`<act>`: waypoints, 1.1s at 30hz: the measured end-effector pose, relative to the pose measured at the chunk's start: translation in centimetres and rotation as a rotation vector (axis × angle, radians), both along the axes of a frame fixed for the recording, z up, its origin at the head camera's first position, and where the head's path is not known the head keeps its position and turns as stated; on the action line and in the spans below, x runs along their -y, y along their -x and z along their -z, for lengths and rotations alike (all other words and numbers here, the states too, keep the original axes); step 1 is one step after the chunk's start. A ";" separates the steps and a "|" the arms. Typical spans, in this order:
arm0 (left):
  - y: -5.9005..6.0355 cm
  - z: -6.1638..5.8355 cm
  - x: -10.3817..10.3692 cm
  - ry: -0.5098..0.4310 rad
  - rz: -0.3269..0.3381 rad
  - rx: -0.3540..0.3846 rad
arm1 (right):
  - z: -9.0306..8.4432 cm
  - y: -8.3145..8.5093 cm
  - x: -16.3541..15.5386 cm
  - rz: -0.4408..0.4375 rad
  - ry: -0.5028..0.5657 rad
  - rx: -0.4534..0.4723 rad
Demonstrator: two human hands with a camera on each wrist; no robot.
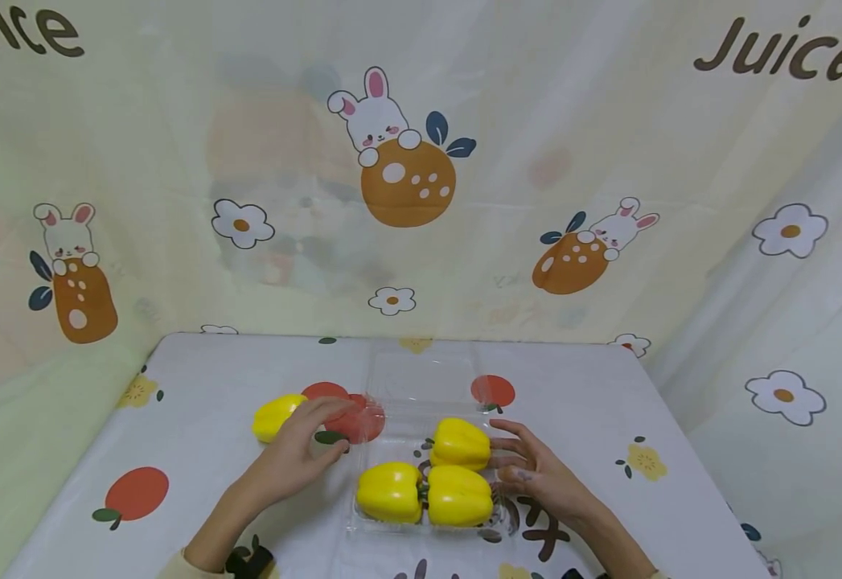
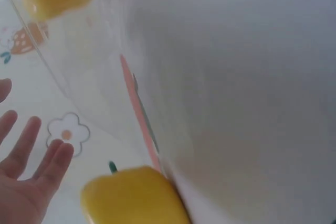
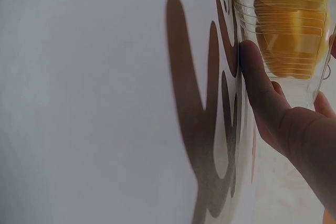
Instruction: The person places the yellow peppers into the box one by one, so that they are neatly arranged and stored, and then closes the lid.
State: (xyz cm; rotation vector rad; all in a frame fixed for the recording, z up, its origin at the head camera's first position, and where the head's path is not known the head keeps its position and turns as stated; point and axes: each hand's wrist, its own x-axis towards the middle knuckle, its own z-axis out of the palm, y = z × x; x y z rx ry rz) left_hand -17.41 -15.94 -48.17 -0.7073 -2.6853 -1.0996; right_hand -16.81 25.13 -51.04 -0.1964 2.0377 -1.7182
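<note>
Head view: 4 yellow peppers total. Three sat in clear plastic box [image 1: 393,449]: near-left pepper [image 1: 388,492] & near-right pepper [image 1: 460,496] stem to stem, far-right pepper [image 1: 460,442] w/ stem pointing left. Clear lid [image 1: 421,378] lay open on far side of box, cloth prints visible thru it. Loose pepper [image 1: 272,418] lay on tablecloth [image 1: 572,386], left of box, its right end hidden behind L hand [image 1: 293,454].

L hand was btwn loose pepper & box; fingers released, extended, nothing in them. L-wrist view added what head view hid: loose pepper's short green stem, plus a flower print in the gap btwn fingertips & pepper. Same view caught a box edge w/ a pepper behind it, top corner, blurred.

R hand [image 1: 540,470] was at box's right side, fingers loose & spread, not clenched. R-wrist view gave the side head view lacked: ridged box wall, yellow showing thru it, thumb low by the wall's base, other fingertips round the far side. Firm contact vs. just beside: couldn't tell.

Background, head view only: pale curtain [image 1: 572,121] w/ rabbit & flower prints, "Juice" lettering up top. Beige sleeve [image 1: 187,568] at L forearm.
</note>
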 end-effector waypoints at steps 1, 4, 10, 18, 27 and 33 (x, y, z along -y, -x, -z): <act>0.1 0.0 0.2 -0.006 -0.001 -0.009 | 0.0 0.0 0.0 0.001 0.000 0.000; 0.6 0.1 0.8 -0.027 -0.011 -0.019 | 0.1 0.0 0.0 0.002 0.000 0.001; 1.3 -0.1 1.9 -0.042 -0.038 -0.008 | 0.2 0.0 -0.1 0.004 0.007 0.002; 1.6 0.2 2.9 -0.001 -0.107 -0.045 | 0.5 0.0 -0.2 -0.006 0.009 -0.005; 2.0 0.2 3.6 -0.005 -0.140 -0.079 | 0.3 0.0 -0.1 0.000 0.007 0.003; 2.4 0.7 4.3 -0.018 -0.160 -0.058 | 0.2 0.0 0.0 0.001 0.002 0.001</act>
